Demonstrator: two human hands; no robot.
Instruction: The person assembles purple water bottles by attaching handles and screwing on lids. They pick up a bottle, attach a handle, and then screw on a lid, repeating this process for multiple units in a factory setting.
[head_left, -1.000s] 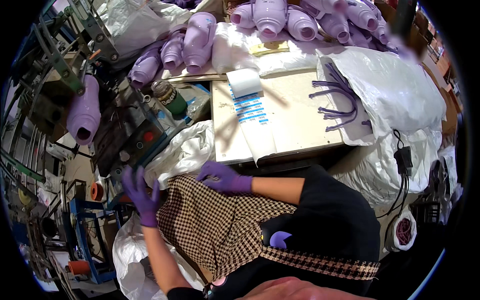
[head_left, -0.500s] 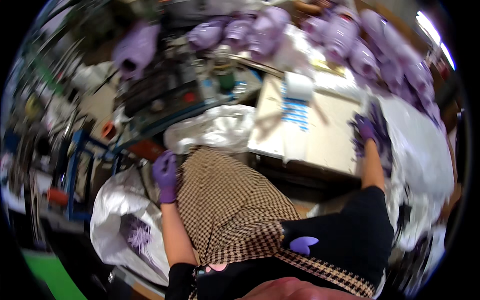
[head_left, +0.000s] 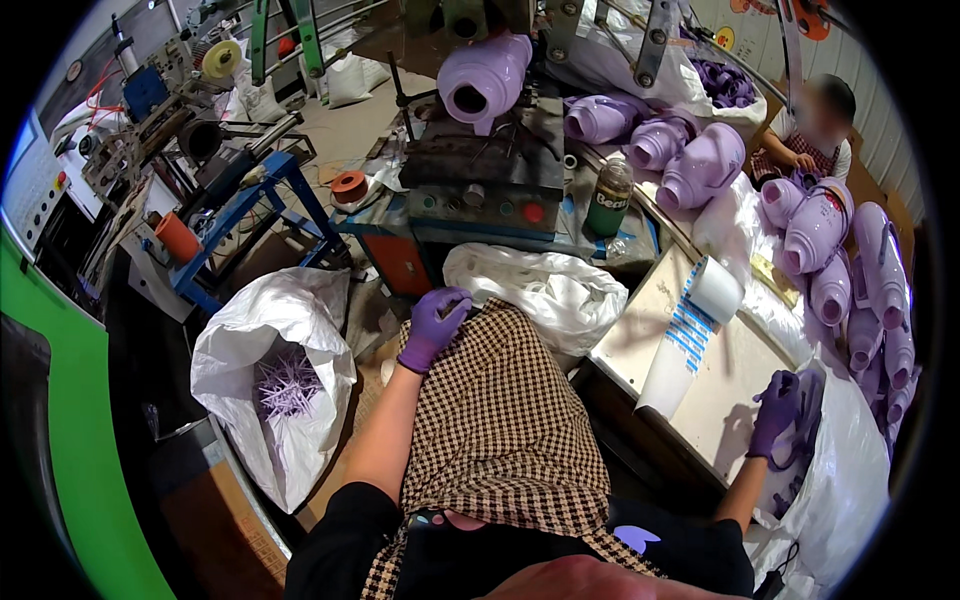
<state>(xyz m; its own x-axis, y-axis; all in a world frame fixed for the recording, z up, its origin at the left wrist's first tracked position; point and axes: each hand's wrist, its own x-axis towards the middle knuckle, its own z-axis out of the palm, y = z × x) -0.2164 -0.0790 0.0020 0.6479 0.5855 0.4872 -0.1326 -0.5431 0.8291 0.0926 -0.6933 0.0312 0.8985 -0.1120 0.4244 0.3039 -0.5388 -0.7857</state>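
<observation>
Checked apron cloth is lying over the person's lap, and the left hand, in a purple glove, is resting on its upper edge with fingers curled down against the fabric; whether it is pinching the cloth cannot be told. Just left of that hand, a large white sack is standing open on the floor with purple plastic offcuts inside. Just beyond the hand, a crumpled white plastic sheet is lying in front of a machine. The counter is stretching between the two hands, carrying a partly unrolled roll of labels. Purple plastic jugs are crowding beyond the right hand. The right hand, also gloved in purple, is closing over dark purple handle pieces at the mouth of a white bag at the counter's edge.
</observation>
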